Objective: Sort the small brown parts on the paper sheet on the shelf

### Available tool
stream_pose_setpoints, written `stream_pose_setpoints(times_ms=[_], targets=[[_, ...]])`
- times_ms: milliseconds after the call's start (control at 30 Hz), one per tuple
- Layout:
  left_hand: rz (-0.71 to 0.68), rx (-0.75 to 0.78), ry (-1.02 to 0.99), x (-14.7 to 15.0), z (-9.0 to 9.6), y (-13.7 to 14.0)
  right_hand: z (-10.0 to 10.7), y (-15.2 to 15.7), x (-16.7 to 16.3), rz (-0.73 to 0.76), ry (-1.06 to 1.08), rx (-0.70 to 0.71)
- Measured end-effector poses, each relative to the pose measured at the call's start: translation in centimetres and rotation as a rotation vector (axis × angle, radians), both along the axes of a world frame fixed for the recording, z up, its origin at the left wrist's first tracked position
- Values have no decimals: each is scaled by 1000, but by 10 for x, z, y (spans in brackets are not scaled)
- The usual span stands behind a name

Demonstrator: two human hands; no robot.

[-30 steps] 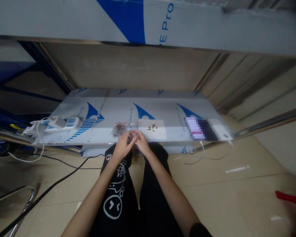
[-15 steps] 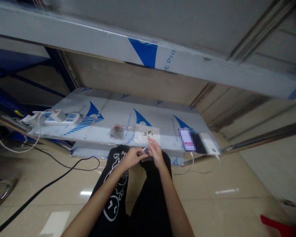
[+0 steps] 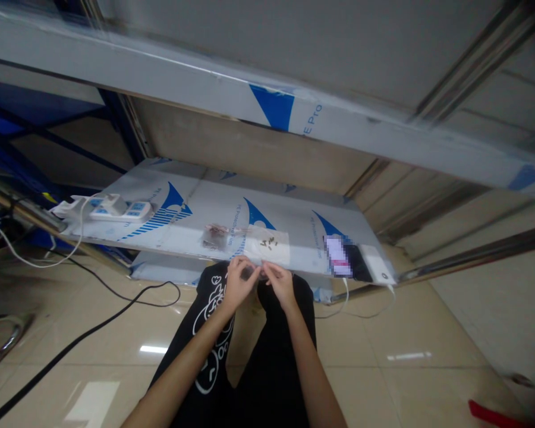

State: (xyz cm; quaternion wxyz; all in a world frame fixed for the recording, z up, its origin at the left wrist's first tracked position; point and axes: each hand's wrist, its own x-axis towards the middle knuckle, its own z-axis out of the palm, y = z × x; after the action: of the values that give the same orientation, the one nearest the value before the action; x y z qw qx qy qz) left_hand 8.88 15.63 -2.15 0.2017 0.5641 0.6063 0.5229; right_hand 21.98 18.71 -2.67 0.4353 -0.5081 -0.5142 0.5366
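Observation:
My left hand [image 3: 239, 284] is closed in a pinch around a small dark item [image 3: 246, 273], perhaps in clear plastic; its kind is too blurred to tell. Fingertip to fingertip with it, my right hand [image 3: 280, 283] pinches at the same spot, and what lies between its fingers is mostly hidden. Both hands are above my knees at the shelf's front edge. Just beyond them lies a flat white sheet or bag [image 3: 280, 252] with several small dark pieces [image 3: 267, 242] on it. Left of that rests a clear plastic packet [image 3: 215, 238] with brownish contents.
The film-covered shelf [image 3: 205, 202] holds a white power strip [image 3: 120, 212] at left. At right lie a phone [image 3: 337, 255] and a white device [image 3: 377, 264], both with cables. An upper shelf edge [image 3: 182, 89] crosses overhead. A black cable [image 3: 93, 333] runs over the floor.
My right hand has come down from near the white sheet to meet my left fingertips. My left hand has risen slightly, and the view has shifted a little.

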Motion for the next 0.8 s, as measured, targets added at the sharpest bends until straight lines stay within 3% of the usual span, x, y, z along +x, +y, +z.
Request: stream_pose_setpoints(times_ms=[100, 300, 500, 600, 733, 800], targets=[[-11, -38, 8, -2, -1, 1, 4, -2, -12, -12, -37, 69], [59, -44, 38, 1, 1, -1, 10, -4, -25, -211, -16, 145], [92, -20, 116, 4, -3, -4, 6, -8, -33, -97, 24, 128], [89, -36, 172, 5, -4, -7, 4, -8, -36, -117, 42, 115], [220, -5, 172, 5, -2, -11, 4, -8, -38, -180, 39, 122], [210, 2, 133, 4, -1, -10, 7, -9, -36, -182, 4, 132]])
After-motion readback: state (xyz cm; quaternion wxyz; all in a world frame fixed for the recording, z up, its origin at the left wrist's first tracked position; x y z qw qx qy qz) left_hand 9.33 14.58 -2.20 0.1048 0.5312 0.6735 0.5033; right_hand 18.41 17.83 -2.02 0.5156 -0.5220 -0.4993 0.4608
